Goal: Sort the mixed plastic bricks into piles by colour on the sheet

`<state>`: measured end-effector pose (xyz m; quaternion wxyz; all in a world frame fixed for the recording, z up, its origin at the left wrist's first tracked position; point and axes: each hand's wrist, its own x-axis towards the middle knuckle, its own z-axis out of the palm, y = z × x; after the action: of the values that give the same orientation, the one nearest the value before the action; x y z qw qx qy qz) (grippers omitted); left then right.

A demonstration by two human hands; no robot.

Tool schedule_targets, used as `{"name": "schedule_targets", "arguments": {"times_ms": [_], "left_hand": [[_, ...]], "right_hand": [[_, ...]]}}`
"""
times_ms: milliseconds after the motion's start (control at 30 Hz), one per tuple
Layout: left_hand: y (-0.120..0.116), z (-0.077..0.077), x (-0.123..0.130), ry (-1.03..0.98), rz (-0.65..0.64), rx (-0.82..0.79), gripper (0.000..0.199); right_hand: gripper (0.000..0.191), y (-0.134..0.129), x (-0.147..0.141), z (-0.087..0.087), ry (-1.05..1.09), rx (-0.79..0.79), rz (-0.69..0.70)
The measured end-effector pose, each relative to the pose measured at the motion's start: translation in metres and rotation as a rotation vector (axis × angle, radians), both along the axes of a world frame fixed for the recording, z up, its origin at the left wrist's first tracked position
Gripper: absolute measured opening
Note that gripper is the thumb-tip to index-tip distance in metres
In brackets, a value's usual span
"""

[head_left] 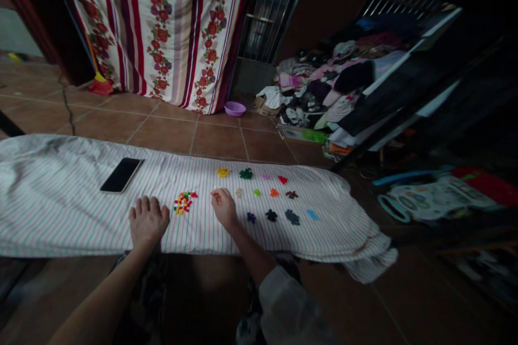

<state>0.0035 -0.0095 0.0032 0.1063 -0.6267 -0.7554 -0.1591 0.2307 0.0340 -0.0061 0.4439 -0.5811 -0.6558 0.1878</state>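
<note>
On the striped cloth, my left hand (149, 222) lies flat with its fingers spread, left of a mixed pile of small red, yellow, green and white pieces (184, 202). My right hand (224, 207) is closed, thumb against curled fingers, between that pile and several sorted heaps; whatever it may hold is too small to make out. Around it are a yellow heap (222, 172), a dark green heap (245, 173), a beige heap (239, 193) and a dark blue heap (251, 218). Farther right sit orange pieces (274, 192), black pieces (271, 215), grey pieces (292, 218) and light blue pieces (312, 214).
A phone (122, 175) rests on the cloth-covered surface (73, 199) at the left. Beyond are a floral curtain (162, 27), a purple basin (234, 109) and a large pile of clothes (332, 75). A dark slanting bar (364, 145) rises behind the surface's right end.
</note>
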Motion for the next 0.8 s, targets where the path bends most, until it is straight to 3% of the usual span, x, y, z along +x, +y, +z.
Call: {"name": "schedule_targets", "arguments": {"times_ms": [267, 533, 800], "left_hand": [[-0.001, 0.003, 0.002, 0.058, 0.012, -0.014, 0.051], [-0.001, 0.004, 0.002, 0.062, 0.015, -0.033, 0.051], [-0.001, 0.003, 0.003, 0.07, 0.017, -0.037, 0.052]], "right_hand": [[0.015, 0.0, 0.092, 0.002, 0.087, 0.093, -0.202], [0.019, 0.0, 0.182, 0.015, -0.134, 0.017, -0.472], [0.031, 0.004, 0.218, 0.012, -0.374, -0.149, -0.566]]}}
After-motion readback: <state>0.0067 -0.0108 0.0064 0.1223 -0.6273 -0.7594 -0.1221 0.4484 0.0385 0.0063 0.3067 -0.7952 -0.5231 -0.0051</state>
